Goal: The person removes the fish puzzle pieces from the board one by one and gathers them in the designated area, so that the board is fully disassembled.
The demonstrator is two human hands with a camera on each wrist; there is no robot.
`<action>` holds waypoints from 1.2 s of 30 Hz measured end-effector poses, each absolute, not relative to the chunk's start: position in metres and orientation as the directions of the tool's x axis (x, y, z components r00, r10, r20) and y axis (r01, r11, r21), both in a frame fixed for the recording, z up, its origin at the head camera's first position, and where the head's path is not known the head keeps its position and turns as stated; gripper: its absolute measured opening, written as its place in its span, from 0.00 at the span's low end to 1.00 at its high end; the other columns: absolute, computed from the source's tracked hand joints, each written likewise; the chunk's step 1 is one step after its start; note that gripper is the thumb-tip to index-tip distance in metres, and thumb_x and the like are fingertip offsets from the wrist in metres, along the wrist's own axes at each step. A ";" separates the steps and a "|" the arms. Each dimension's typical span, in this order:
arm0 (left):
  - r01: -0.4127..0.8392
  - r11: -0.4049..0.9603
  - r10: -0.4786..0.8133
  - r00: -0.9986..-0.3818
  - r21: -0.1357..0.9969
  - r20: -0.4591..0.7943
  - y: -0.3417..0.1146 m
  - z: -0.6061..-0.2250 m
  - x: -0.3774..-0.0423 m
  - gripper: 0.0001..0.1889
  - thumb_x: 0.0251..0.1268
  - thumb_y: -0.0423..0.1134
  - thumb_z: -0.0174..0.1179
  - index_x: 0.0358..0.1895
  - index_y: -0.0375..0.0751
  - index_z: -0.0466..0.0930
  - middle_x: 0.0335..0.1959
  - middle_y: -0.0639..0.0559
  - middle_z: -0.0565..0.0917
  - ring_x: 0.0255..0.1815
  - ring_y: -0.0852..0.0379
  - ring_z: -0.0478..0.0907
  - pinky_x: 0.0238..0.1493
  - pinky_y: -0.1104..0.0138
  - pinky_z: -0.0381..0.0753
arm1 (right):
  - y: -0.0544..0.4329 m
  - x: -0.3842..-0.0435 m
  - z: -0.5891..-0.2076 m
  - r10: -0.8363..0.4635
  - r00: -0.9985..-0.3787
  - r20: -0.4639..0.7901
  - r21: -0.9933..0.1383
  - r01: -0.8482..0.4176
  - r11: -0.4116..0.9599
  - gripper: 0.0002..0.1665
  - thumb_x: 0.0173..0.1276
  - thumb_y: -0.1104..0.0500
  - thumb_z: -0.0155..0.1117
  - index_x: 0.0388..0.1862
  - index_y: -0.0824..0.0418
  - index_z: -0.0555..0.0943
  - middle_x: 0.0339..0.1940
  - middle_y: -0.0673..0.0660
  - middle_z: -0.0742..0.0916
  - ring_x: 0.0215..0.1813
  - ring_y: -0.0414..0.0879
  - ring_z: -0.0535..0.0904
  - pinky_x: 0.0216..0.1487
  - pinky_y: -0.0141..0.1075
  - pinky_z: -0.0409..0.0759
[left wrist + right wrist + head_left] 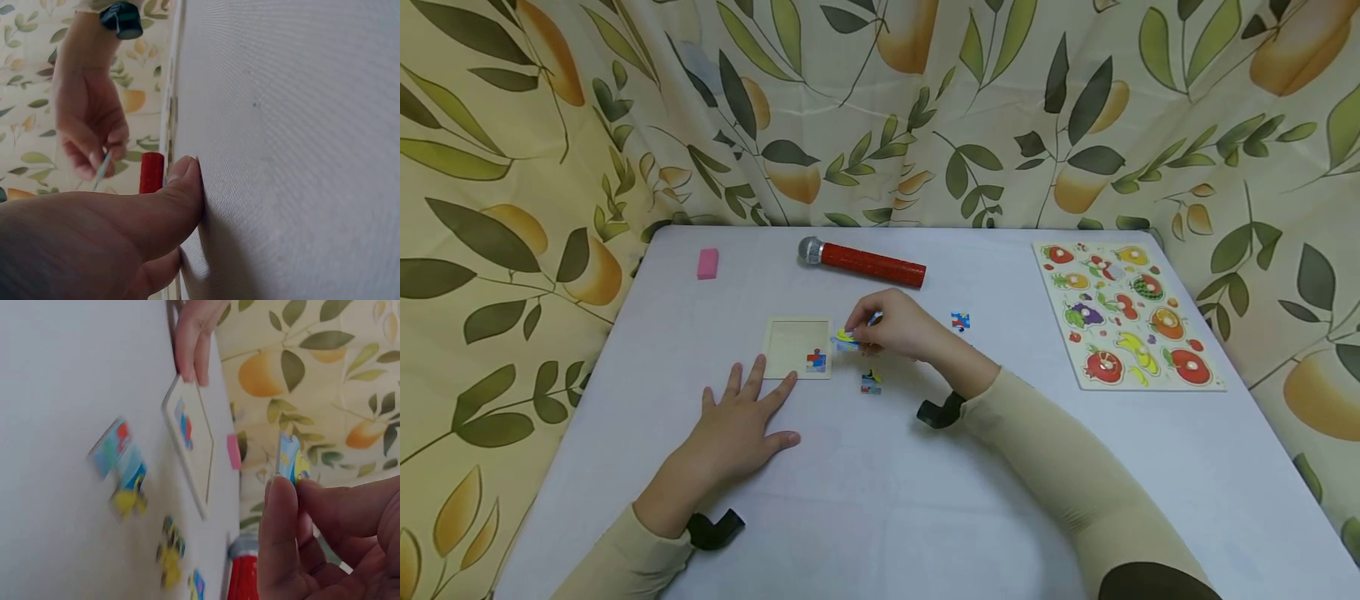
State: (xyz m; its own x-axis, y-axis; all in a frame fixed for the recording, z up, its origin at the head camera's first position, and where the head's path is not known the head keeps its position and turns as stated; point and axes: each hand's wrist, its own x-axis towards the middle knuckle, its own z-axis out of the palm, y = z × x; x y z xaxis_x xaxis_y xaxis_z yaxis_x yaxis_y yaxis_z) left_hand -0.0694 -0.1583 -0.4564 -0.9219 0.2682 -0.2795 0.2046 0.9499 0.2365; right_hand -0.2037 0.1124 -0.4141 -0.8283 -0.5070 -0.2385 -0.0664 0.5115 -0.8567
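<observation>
My right hand [891, 323] pinches a small blue and yellow jigsaw piece [289, 457] between thumb and fingertips, above the table just right of a shallow wooden puzzle tray [786, 340]. One red and blue piece [816, 360] lies in the tray's near right corner. With fingers spread, my left hand [741, 425] rests on the table, its fingertips at the tray's near edge. A loose piece [871, 382] lies right of the tray, and another [960, 321] sits farther right. Several loose pieces show blurred in the right wrist view, partly hidden by my right hand in the head view.
Behind the tray lies a red microphone [872, 264] with a silver head. A pink block [707, 264] is at the back left of the white table [865, 517]. On the right is a fruit picture board [1138, 321]. A patterned curtain [880, 108] hangs behind.
</observation>
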 end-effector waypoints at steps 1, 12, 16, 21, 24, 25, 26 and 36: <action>0.204 0.949 0.268 -0.922 0.239 -0.279 -0.158 -0.456 -0.069 0.46 0.71 0.66 0.65 0.87 0.57 0.60 0.89 0.31 0.48 0.87 0.17 0.44 0.71 0.14 0.50 | 0.118 -0.203 -0.414 -0.498 -0.830 -0.251 -0.853 -0.054 0.520 0.06 0.76 0.66 0.67 0.42 0.59 0.90 0.43 0.59 0.90 0.35 0.49 0.88 0.40 0.39 0.91; 0.205 0.949 0.268 -0.923 0.238 -0.275 -0.157 -0.456 -0.068 0.46 0.70 0.65 0.66 0.86 0.55 0.61 0.89 0.30 0.48 0.86 0.16 0.44 0.70 0.14 0.50 | 0.171 -0.187 -0.425 -0.433 -0.830 -0.351 -0.794 0.019 0.608 0.08 0.73 0.69 0.66 0.45 0.62 0.90 0.45 0.60 0.89 0.34 0.47 0.85 0.39 0.35 0.88; 0.202 0.950 0.266 -0.924 0.239 -0.275 -0.157 -0.456 -0.069 0.46 0.70 0.65 0.66 0.86 0.55 0.61 0.89 0.30 0.48 0.86 0.17 0.43 0.71 0.14 0.50 | 0.181 -0.180 -0.431 -0.400 -0.832 -0.385 -0.776 0.057 0.629 0.08 0.72 0.69 0.66 0.43 0.62 0.91 0.47 0.60 0.89 0.33 0.46 0.86 0.38 0.34 0.87; 0.195 0.950 0.262 -0.924 0.245 -0.280 -0.157 -0.457 -0.069 0.46 0.70 0.65 0.66 0.87 0.56 0.60 0.89 0.31 0.47 0.86 0.17 0.42 0.71 0.14 0.48 | 0.188 -0.172 -0.435 -0.370 -0.827 -0.424 -0.768 0.113 0.630 0.08 0.71 0.70 0.67 0.41 0.62 0.90 0.44 0.60 0.90 0.31 0.47 0.86 0.36 0.36 0.90; 0.194 0.950 0.261 -0.923 0.244 -0.282 -0.157 -0.457 -0.070 0.46 0.70 0.65 0.66 0.87 0.56 0.60 0.89 0.31 0.47 0.87 0.17 0.42 0.71 0.14 0.48 | 0.191 -0.168 -0.436 -0.363 -0.824 -0.436 -0.763 0.124 0.634 0.07 0.71 0.70 0.68 0.41 0.62 0.90 0.40 0.59 0.91 0.30 0.48 0.85 0.35 0.36 0.90; 0.194 0.951 0.261 -0.923 0.242 -0.282 -0.157 -0.457 -0.070 0.46 0.70 0.65 0.66 0.87 0.56 0.60 0.89 0.31 0.47 0.86 0.17 0.42 0.71 0.14 0.48 | 0.191 -0.167 -0.436 -0.361 -0.823 -0.438 -0.761 0.127 0.636 0.07 0.71 0.70 0.68 0.41 0.62 0.90 0.39 0.59 0.91 0.30 0.48 0.85 0.34 0.36 0.89; 0.195 0.951 0.261 -0.923 0.241 -0.282 -0.157 -0.457 -0.070 0.46 0.70 0.65 0.66 0.87 0.56 0.60 0.89 0.31 0.47 0.86 0.17 0.43 0.71 0.14 0.49 | 0.192 -0.166 -0.436 -0.360 -0.823 -0.439 -0.761 0.127 0.636 0.06 0.71 0.70 0.69 0.41 0.62 0.90 0.38 0.58 0.91 0.30 0.48 0.85 0.34 0.36 0.89; 0.201 0.950 0.266 -0.922 0.238 -0.282 -0.158 -0.456 -0.069 0.46 0.70 0.66 0.65 0.87 0.57 0.59 0.90 0.31 0.47 0.87 0.17 0.44 0.71 0.14 0.50 | 0.190 -0.163 -0.442 -0.344 -0.836 -0.428 -0.734 0.098 0.672 0.05 0.72 0.68 0.69 0.40 0.60 0.89 0.32 0.57 0.90 0.28 0.47 0.85 0.34 0.36 0.87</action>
